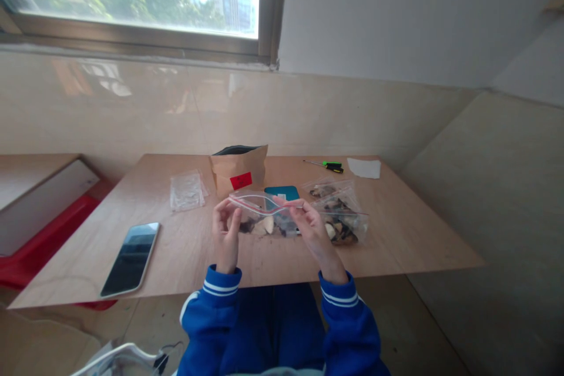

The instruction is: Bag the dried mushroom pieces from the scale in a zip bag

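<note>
Between my two hands a clear zip bag (284, 226) is held by its top edge, and its red-lined mouth gapes in the middle. Pale and dark dried pieces, like sliced mushrooms, lie in its lower part. My left hand (226, 232) pinches the left corner of the mouth. My right hand (311, 226) pinches the right end of the zip strip. Just right of that hand lie filled zip bags (346, 214) with similar dark and pale pieces, overlapping each other. Behind the held bag stands a brown paper pouch (240, 167) with a red label, its top open.
A phone (131, 258) lies at the table's left front. Flat clear bags (187, 191) are stacked left of the pouch. A teal card or box (282, 191) sits behind my hands. Screwdrivers (330, 165) and a white paper (363, 168) lie at the back right.
</note>
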`<state>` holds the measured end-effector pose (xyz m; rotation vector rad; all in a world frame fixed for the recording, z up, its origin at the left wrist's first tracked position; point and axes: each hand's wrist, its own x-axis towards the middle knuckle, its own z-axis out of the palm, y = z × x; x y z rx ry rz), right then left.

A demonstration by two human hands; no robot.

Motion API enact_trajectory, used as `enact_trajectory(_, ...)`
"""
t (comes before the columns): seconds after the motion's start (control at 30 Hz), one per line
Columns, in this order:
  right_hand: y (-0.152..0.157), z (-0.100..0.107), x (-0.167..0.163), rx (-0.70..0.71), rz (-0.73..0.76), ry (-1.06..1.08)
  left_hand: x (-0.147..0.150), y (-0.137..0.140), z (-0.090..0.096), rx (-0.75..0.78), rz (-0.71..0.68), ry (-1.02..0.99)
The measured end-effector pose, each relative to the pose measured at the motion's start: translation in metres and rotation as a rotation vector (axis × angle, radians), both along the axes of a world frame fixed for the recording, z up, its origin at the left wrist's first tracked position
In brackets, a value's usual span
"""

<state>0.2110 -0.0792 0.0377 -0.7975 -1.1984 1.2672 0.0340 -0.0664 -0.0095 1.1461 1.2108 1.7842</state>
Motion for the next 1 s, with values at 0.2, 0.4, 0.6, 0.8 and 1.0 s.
enact_trajectory(0.2, 0.006, -0.015, 0.003, -0.034, -0.206, 0.029, 0.009, -0.013, 0.004, 0.030, 0.069, -0.003)
enact_trajectory(0.4, -0.001, -0.019, 0.021, -0.038, -0.214, -0.083, 0.001, -0.016, 0.012, -0.030, 0.097, 0.021)
enact_trajectory(0.6, -0.004, -0.017, 0.027, 0.000, -0.300, -0.101, -0.015, -0.020, 0.024, -0.076, -0.091, 0.028)
enact_trajectory(0.8, -0.009, -0.012, 0.029, 0.038, -0.396, -0.132, -0.023, -0.024, 0.034, -0.073, -0.160, 0.059)
enact_trajectory(1.0, -0.014, -0.004, 0.026, 0.066, -0.448, -0.184, -0.021, -0.028, 0.041, -0.052, -0.161, 0.039)
